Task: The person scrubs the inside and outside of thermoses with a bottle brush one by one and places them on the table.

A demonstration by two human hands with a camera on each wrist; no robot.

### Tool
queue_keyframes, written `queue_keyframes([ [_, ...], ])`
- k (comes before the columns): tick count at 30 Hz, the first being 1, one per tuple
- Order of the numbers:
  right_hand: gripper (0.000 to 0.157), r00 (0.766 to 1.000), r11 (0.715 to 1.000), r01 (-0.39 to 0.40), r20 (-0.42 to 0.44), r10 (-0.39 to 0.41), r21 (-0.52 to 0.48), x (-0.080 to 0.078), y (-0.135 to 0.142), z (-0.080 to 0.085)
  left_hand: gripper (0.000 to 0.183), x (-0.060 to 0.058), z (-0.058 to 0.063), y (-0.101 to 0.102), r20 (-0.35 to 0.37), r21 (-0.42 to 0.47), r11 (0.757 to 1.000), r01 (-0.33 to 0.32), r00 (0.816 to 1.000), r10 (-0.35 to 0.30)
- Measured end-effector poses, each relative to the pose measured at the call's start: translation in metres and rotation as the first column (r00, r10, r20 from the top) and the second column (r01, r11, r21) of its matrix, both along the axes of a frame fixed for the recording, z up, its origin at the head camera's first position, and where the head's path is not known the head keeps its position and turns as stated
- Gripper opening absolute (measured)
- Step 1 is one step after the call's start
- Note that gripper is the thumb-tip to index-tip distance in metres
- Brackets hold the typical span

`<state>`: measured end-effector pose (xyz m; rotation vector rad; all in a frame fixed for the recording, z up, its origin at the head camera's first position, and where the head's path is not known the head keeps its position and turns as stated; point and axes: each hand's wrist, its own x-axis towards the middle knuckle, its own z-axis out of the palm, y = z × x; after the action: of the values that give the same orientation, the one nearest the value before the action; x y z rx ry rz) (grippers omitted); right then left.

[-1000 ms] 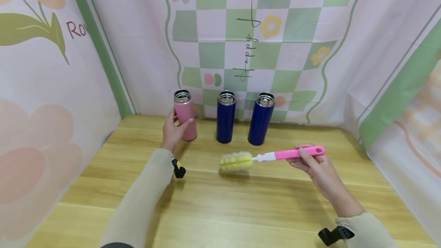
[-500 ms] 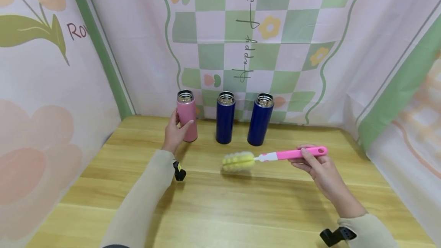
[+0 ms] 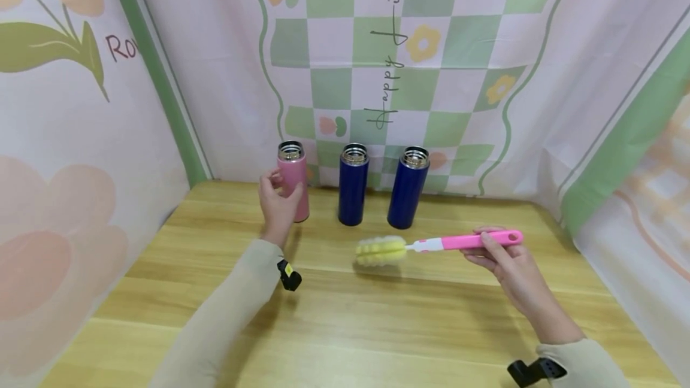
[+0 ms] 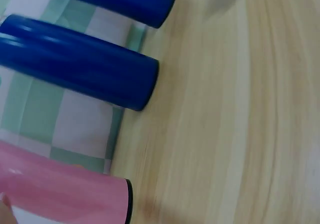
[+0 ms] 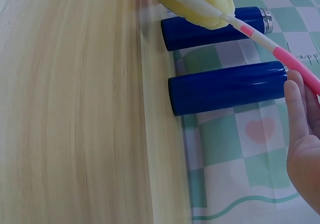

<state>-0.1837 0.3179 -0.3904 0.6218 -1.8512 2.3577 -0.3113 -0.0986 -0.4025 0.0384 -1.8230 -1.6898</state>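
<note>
A pink bottle (image 3: 293, 175) stands upright and uncapped at the back left of the table. My left hand (image 3: 278, 205) is at its left front side, thumb and fingers spread apart, fingertips near the bottle's left edge and the thumb overlapping its front. In the left wrist view, just a thumb tip (image 4: 6, 213) shows against the pink wall. My right hand (image 3: 509, 262) grips the pink handle of a bottle brush (image 3: 471, 240), held nearly level over the table. The brush's yellow sponge head (image 3: 380, 251) points left, in front of two blue bottles.
Two uncapped blue bottles, one in the middle (image 3: 353, 187) and one to its right (image 3: 408, 190), stand in a row with the pink one. Behind the wooden table (image 3: 345, 328) hangs a checked curtain (image 3: 377, 47), close to the bottles.
The pink bottle has shifted slightly right, then stayed put. My left fingers have drawn out from behind it and loosened. My right hand has moved the brush a little to the right.
</note>
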Motion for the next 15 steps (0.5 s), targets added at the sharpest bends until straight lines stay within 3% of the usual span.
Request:
queue_keyframes([
  [3, 0.024, 1.000, 1.000, 0.006, -0.009, -0.006, -0.005, 0.000, 0.002, 0.000, 0.051, 0.001, 0.000, 0.009, -0.056, 0.010, 0.999, 0.043, 0.998, -0.042],
  [6, 0.025, 1.000, 1.000, 0.013, -0.018, -0.013, -0.010, 0.001, 0.005, 0.001, 0.049, 0.000, -0.001, 0.019, -0.054, 0.014, 0.989, 0.149, 0.987, -0.149],
  [11, 0.025, 0.999, 1.000, 0.024, -0.025, -0.024, -0.018, 0.002, 0.011, 0.001, 0.058, -0.006, 0.000, 0.037, 0.090, -0.031, 0.942, 0.334, 0.940, -0.330],
  [15, 0.026, 0.999, 0.999, 0.028, -0.036, -0.029, -0.026, 0.003, 0.014, 0.001, 0.071, -0.012, -0.002, 0.047, 0.225, -0.066, 0.905, 0.420, 0.890, -0.397],
])
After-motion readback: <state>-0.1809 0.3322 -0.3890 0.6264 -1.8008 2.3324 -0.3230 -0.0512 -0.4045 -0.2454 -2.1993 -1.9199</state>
